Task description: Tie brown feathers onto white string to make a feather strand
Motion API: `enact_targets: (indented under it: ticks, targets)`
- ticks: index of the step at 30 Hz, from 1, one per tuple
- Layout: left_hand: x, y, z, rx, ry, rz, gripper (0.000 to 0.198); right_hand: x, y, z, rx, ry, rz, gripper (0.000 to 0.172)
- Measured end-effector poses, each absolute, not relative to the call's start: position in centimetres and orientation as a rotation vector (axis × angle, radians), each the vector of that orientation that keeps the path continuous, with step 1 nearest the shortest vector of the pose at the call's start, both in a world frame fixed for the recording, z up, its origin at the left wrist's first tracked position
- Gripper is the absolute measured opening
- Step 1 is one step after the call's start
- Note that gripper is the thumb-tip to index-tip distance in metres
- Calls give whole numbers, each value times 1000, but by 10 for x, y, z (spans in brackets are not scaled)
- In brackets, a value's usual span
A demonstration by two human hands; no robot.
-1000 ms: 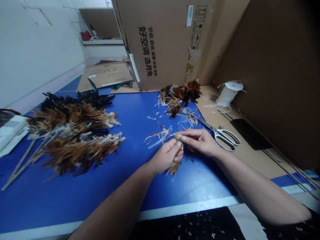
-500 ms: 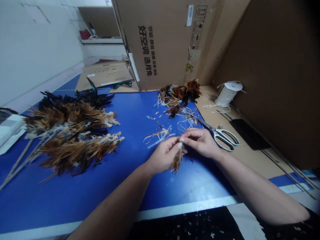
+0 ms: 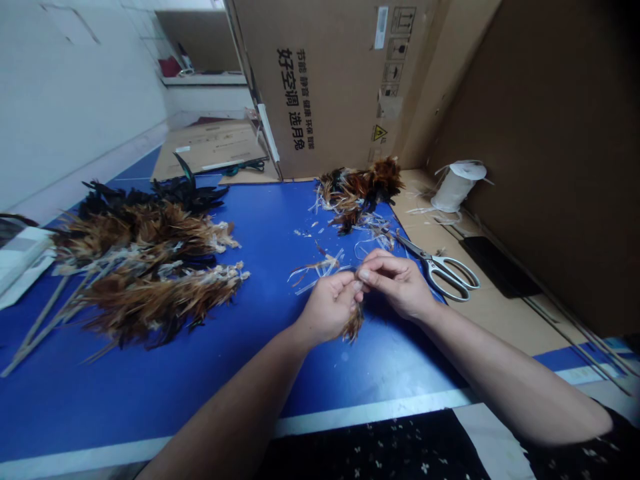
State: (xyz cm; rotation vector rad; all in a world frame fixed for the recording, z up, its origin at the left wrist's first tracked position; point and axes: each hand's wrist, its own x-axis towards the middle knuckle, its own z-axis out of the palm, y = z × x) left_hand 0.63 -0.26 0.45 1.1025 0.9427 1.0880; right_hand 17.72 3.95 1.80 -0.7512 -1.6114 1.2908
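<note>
My left hand (image 3: 330, 307) and my right hand (image 3: 397, 283) meet fingertip to fingertip over the blue table (image 3: 260, 373). Both are closed in a pinch on a small bunch of brown feathers (image 3: 353, 325), whose tips hang below my left hand. Pale loose strips (image 3: 320, 267) lie just beyond my fingers. Silver scissors (image 3: 443, 268) rest right of my right hand.
A big pile of brown and black feathers on sticks (image 3: 145, 260) covers the left of the table. A smaller feather heap (image 3: 360, 190) lies at the back. A white thread spool (image 3: 455, 185) and tall cardboard boxes (image 3: 340, 80) stand behind. A white object (image 3: 20, 257) sits at the far left.
Both hands have drawn closer together and shifted slightly left. The feather bunch has turned a little under my left hand.
</note>
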Motion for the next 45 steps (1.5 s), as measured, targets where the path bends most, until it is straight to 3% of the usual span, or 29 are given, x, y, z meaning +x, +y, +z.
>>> enact_targets:
  ticks: [9, 11, 15, 18, 21, 27, 32, 39, 45]
  targets:
    - [-1, 8, -5, 946, 1112, 1300, 30, 201, 58, 41, -783, -1306, 1143, 35]
    - [-3, 13, -8, 876, 1115, 1362, 33, 213, 64, 45, -811, -1476, 1142, 35]
    - [-4, 17, -12, 828, 1089, 1443, 37, 229, 70, 46, -748, -2320, 1246, 42]
    - [-4, 16, -16, 826, 1083, 1461, 37, 231, 75, 37, -863, -2593, 940, 26]
    - [-4, 14, -17, 826, 1094, 1463, 37, 232, 83, 22, -1130, -2479, 556, 17]
    - [-1, 10, -11, 853, 1086, 1451, 35, 230, 93, 2, -1430, -2385, 215, 20]
    - [1, 8, -8, 861, 1077, 1442, 35, 227, 94, 1, -1386, -2413, 218, 16]
    - [5, 6, -12, 873, 998, 1357, 35, 218, 81, 13, -1115, -1976, 417, 28]
    - [10, 5, -6, 674, 783, 1322, 32, 191, 55, 14, -821, -2097, 552, 20]
